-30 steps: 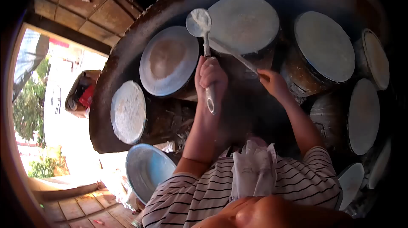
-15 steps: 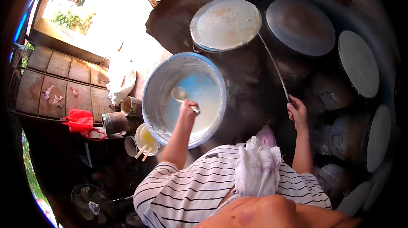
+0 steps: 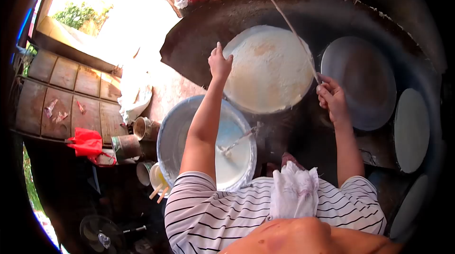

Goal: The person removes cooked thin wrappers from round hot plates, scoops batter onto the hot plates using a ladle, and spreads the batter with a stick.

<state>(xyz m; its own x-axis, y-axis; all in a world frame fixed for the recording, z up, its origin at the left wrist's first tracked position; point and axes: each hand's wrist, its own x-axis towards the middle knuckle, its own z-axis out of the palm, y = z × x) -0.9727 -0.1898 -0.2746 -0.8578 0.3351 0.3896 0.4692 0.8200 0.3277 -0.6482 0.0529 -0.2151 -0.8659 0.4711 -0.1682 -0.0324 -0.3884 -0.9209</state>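
My left hand (image 3: pixel 220 62) is at the left edge of a round griddle covered with a pale, thin sheet of batter (image 3: pixel 268 71). Thumb and forefinger are spread, and nothing shows in the hand; whether it touches the rim I cannot tell. A long thin stick (image 3: pixel 291 24) is gripped in my right hand (image 3: pixel 333 98), its far end slanting up and left across the griddle's right side. Below my left forearm stands a large blue-rimmed bucket (image 3: pixel 163 147) of whitish liquid. A ladle (image 3: pixel 241 141) rests in it, handle leaning on the right rim.
A bare dark griddle (image 3: pixel 358 83) lies to the right, with more pale round griddles (image 3: pixel 411 131) curving down that side. At left are a red bag (image 3: pixel 86 141), small metal cans (image 3: pixel 127 146) and a small tub with wooden handles (image 3: pixel 155 192). A fan (image 3: pixel 100 232) stands lower left.
My left hand has let go of the ladle and moved up to the griddle's edge. My right hand has risen slightly, swinging the stick's tip upward. The view has shifted, bringing the griddles lower.
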